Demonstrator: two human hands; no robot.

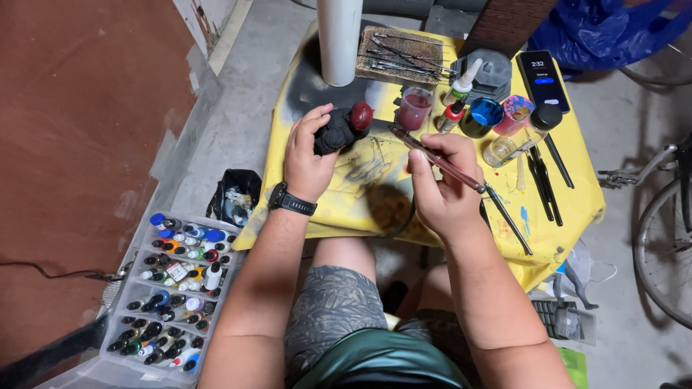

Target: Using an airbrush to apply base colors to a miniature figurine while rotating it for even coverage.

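Over the yellow table (328, 209) in front of your knees, your two hands work close together. Your left hand (308, 155), with one black watch (292, 201) on the wrist, is clenched around one small figure (344, 126): a lumpy black body gripped in your fingers, with one rounded dark red part sticking out to the right, past your thumb. It is held just above the table's stained, paint-smeared middle. Your right hand (441, 181) pinches one long slim brush (445, 164) like a pen, its tip slanting up and left, near the figure but not touching it.

Behind your hands stand one cup of reddish liquid (414, 106), two dropper bottles (461, 88), one blue pot (481, 115), one pink-and-blue cup (515, 112) and one clear jar (502, 150). One phone (542, 78) lies lit at the far right edge, and several dark tools (544, 176) lie beside it; their exact number is hard to tell. One white tube (339, 36) stands upright at the far side, next to one board strewn with thin tools (400, 54).

On the floor to your left sits one clear tray of paint bottles (173, 288), holding dozens in four rows, with one black bag (234, 194) just beyond it. One bicycle wheel (663, 245) shows at the right.
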